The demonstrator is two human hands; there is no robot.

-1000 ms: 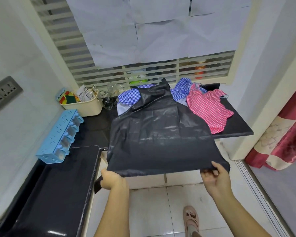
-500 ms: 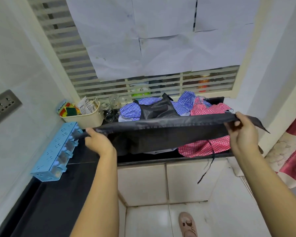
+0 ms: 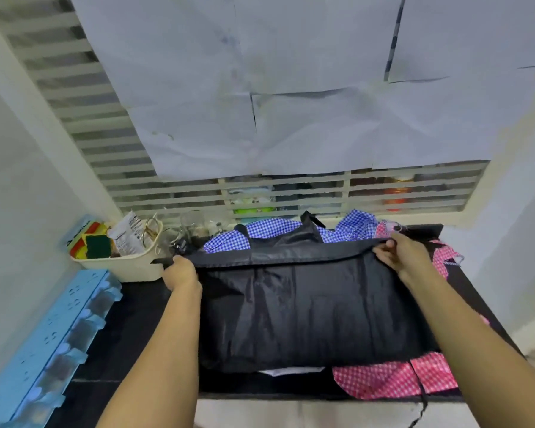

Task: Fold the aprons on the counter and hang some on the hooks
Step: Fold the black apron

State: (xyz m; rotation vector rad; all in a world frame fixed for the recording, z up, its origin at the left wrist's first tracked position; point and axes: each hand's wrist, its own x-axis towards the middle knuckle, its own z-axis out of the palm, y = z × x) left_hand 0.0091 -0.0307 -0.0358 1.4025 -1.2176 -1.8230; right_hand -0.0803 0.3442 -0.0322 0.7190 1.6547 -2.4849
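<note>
Pinches the far edge of the black apron (image 3: 306, 313) at both ends: with the left hand (image 3: 181, 273), fingers curled round the left corner, and with the right hand (image 3: 399, 254), thumb and fingertips closed on the right corner. Holds that edge stretched straight between the two grips. Lies doubled over on itself on the dark counter (image 3: 130, 319), spreading from the grips back toward the body almost to the counter's front edge. Covers most of a pink checked apron (image 3: 383, 381), which peeks out below the right forearm and again just past the right hand. Shows a sliver of white cloth under the near fold, between the two forearms. Leaves a thin black strap (image 3: 420, 406) dangling over the counter front, under the right forearm.

Beyond the grips, heaped against the wall: a blue checked apron (image 3: 269, 230), with a black loop poking up from it. Just beside the left hand: a cream basket (image 3: 127, 267) holding a green sponge (image 3: 98, 245) and packets; next to it, clear glass jars (image 3: 193, 223). Left of the left forearm, along the wall: a pale blue plastic rack (image 3: 53, 344). Above everything, a louvred window (image 3: 291, 193) papered over with white sheets (image 3: 291, 88).
</note>
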